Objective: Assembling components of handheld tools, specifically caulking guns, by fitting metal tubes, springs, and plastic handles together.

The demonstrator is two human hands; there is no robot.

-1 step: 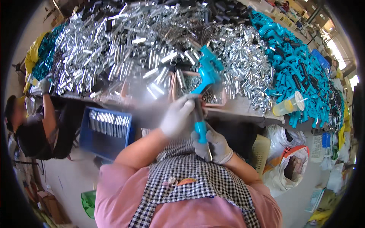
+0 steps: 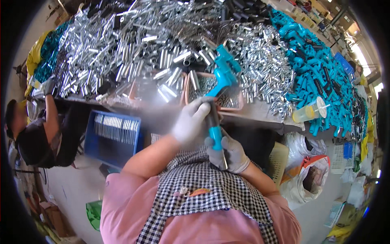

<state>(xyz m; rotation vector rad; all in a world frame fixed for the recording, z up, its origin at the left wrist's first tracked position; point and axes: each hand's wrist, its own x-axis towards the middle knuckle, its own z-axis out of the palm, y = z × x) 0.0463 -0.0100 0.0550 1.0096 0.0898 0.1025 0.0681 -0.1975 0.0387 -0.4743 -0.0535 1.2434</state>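
In front of my chest I hold a long tool (image 2: 224, 77) with a bent teal plastic head, a black middle, a teal lower sleeve and a shiny metal end. My left hand (image 2: 191, 122), in a pale glove, is closed round the black middle just below the head. Lower down, my right hand (image 2: 230, 154), gloved too, is wrapped about the teal sleeve and metal end. Behind the tool's head, on the bench edge, sits a pinkish tray (image 2: 237, 108) of small metal parts. The exact kind of tool cannot be made out.
Metal tubes (image 2: 122, 53) are heaped over the bench, with teal plastic parts (image 2: 313, 81) at right. A plastic cup (image 2: 306, 113) lies tilted near the edge. A blue crate (image 2: 111, 152) holds metal rods at left, near a co-worker (image 2: 36, 138). White sacks (image 2: 300, 185) stand at right.
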